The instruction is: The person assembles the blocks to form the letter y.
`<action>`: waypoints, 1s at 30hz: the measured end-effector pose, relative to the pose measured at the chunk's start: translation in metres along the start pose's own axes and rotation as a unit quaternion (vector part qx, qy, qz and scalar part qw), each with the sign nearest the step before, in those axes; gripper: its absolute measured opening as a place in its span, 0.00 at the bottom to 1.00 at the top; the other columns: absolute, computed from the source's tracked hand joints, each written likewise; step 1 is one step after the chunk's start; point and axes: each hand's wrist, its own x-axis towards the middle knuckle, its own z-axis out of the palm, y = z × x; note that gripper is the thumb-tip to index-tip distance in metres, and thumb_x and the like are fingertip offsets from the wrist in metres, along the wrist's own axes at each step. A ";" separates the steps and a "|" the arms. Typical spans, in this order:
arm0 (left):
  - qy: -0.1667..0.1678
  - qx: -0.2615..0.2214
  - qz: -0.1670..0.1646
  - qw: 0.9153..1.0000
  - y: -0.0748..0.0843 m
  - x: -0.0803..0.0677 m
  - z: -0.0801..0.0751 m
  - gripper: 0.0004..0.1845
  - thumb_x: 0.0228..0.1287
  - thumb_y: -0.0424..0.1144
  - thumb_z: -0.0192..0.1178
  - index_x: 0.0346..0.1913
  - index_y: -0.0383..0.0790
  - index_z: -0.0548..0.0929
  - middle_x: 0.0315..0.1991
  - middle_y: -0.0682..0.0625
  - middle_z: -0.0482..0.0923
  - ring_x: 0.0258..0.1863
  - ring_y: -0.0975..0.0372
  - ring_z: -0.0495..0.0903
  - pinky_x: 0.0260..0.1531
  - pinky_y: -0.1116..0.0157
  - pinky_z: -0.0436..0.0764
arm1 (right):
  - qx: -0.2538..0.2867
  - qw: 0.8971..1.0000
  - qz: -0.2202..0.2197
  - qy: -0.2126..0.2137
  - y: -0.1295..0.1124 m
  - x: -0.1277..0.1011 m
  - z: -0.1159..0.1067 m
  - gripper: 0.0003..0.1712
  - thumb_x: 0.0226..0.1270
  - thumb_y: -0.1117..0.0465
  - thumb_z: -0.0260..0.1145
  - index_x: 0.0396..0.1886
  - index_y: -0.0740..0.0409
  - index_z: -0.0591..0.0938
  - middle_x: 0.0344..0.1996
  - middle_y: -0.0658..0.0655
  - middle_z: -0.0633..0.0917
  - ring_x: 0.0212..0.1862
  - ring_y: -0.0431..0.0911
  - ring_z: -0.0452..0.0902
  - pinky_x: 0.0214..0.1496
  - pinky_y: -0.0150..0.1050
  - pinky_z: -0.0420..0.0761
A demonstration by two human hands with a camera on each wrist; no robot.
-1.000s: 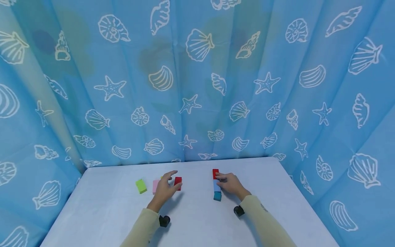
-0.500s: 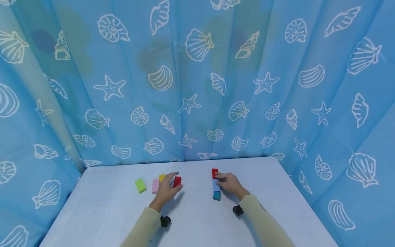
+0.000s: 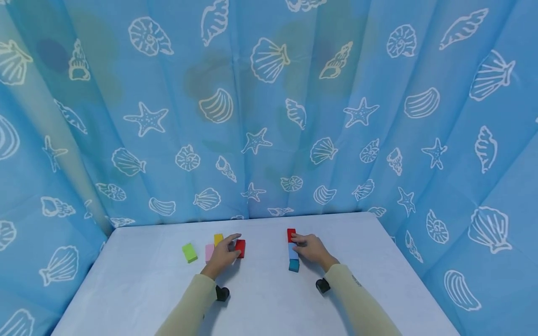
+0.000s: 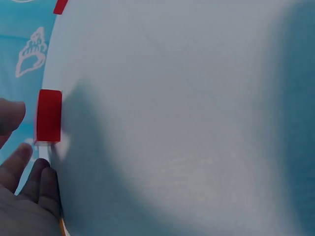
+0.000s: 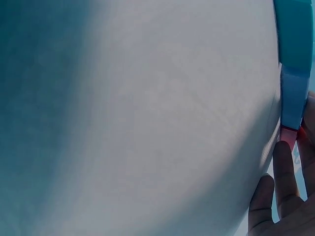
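Observation:
A red block (image 3: pixel 240 248) stands at the left hand (image 3: pixel 223 256), whose thumb and fingers are spread around it. In the left wrist view a gap shows between the fingers and that red block (image 4: pixel 49 116). Across the table, the right hand (image 3: pixel 315 249) lies against a straight row of a red block (image 3: pixel 291 232), a light blue block (image 3: pixel 293 252) and a teal block (image 3: pixel 293 265). Its extended fingers touch the red end and the side of the light blue block. The teal block (image 5: pixel 295 34) is nearest the right wrist camera.
Left of the left hand are a lime green block (image 3: pixel 189 253), a pink block (image 3: pixel 209 252) partly covered by the hand, and a yellow block (image 3: pixel 218 239). A white-covered table (image 3: pixel 260 298) bears everything, with a blue shell-patterned curtain (image 3: pixel 269 116) behind.
The left hand has shifted slightly left, uncovering the yellow block behind it. The right hand and its row look unchanged, and the whole head view has drifted a little.

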 end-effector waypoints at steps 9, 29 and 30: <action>-0.021 0.030 -0.006 0.999 0.005 0.001 0.000 0.32 0.59 0.30 0.66 0.68 0.48 0.74 0.68 0.39 0.70 0.65 0.46 0.68 0.61 0.45 0.75 | -0.011 1.000 -0.008 0.005 0.001 0.001 0.001 0.24 0.66 0.59 0.68 0.63 0.46 0.80 0.68 0.57 0.76 0.72 0.61 0.64 0.68 0.58 0.69; 0.022 0.041 -0.041 0.998 0.011 0.005 0.016 0.33 0.53 0.36 0.74 0.65 0.37 0.77 0.57 0.40 0.77 0.54 0.50 0.74 0.50 0.53 0.83 | -0.011 1.000 -0.014 0.002 0.000 -0.001 0.001 0.24 0.66 0.60 0.68 0.63 0.47 0.80 0.68 0.57 0.76 0.72 0.60 0.64 0.69 0.58 0.68; 0.022 0.039 -0.043 0.998 0.011 0.005 0.016 0.33 0.53 0.36 0.74 0.64 0.37 0.77 0.56 0.40 0.77 0.54 0.50 0.74 0.50 0.53 0.83 | -0.014 1.000 -0.014 0.003 0.000 -0.001 0.001 0.24 0.67 0.60 0.68 0.63 0.47 0.80 0.68 0.57 0.76 0.72 0.60 0.65 0.69 0.58 0.69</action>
